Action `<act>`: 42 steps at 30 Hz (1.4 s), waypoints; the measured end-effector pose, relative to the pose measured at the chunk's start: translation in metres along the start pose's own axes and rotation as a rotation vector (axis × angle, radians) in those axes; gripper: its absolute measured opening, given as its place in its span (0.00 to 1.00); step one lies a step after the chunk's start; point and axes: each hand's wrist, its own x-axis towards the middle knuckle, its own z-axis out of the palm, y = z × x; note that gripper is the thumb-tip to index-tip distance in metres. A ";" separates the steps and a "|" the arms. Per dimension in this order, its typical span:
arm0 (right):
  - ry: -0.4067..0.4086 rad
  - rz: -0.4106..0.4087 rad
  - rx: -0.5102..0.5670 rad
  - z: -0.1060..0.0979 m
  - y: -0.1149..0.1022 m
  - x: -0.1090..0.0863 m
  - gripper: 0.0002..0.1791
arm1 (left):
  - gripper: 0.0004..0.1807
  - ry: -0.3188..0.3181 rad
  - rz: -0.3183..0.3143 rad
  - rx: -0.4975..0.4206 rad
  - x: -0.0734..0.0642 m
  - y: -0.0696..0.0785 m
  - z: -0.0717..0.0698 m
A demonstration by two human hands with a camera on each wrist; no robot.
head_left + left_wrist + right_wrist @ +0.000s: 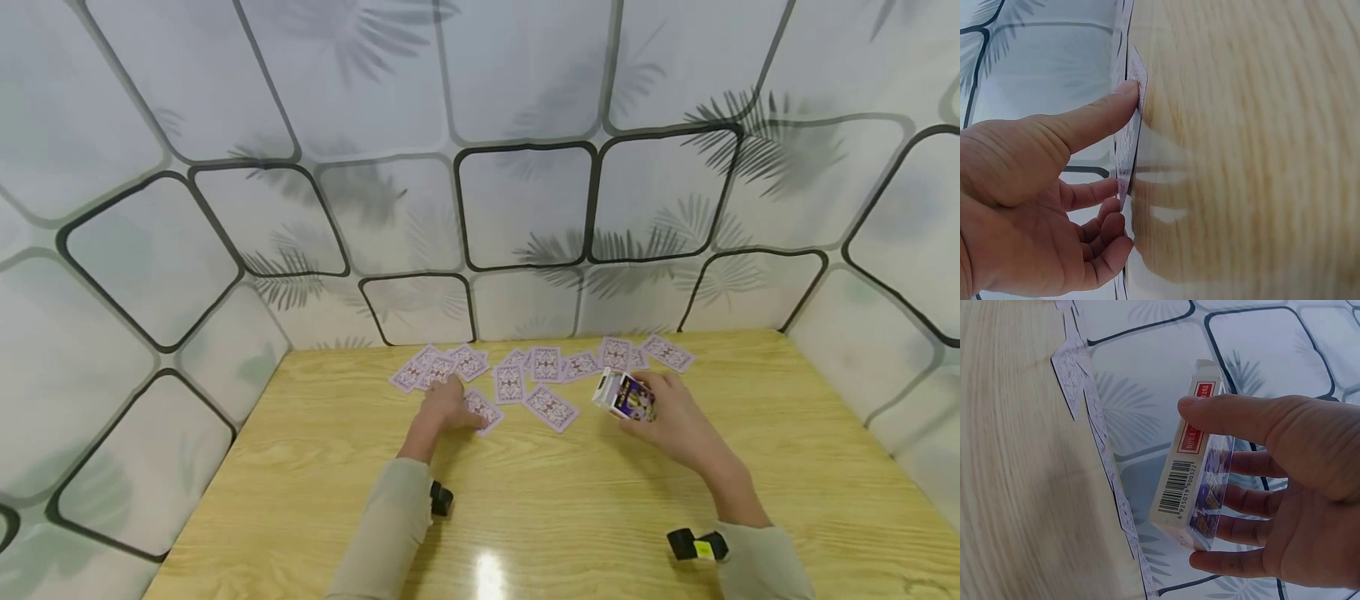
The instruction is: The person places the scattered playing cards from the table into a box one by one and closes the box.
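My left hand (444, 406) reaches down to a playing card (483, 411) lying face down on the table. In the left wrist view the thumb touches the upper part of that card (1130, 140), while the other fingers, slightly bent, lie by its lower end. My right hand (671, 419) holds a playing card box (626, 395) above the table. The right wrist view shows the thumb on the box's narrow side (1175, 487), which bears a barcode and a red label, with fingers behind it. The box is white and purple; its inside is hidden from me.
More purple-backed cards lie scattered along the back of the wooden table (555, 508): an overlapping group (437, 367) at left, several in the middle (546, 364), and others (667, 352) at right. A patterned cloth wall (525, 208) stands behind and at both sides.
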 end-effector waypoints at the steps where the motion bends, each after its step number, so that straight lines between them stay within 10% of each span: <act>1: -0.001 0.001 0.003 -0.001 0.001 0.001 0.40 | 0.50 0.005 -0.005 -0.002 0.001 0.000 0.000; 10: 0.029 0.004 0.012 -0.005 0.014 0.008 0.41 | 0.43 0.054 0.021 0.003 0.001 -0.001 0.002; 23: 0.033 -0.030 0.088 0.000 0.003 0.016 0.40 | 0.15 0.049 0.149 -0.476 -0.023 -0.003 -0.014; 42: 0.063 -0.106 0.089 0.018 -0.037 0.025 0.40 | 0.22 0.143 0.337 -0.782 -0.058 0.030 -0.040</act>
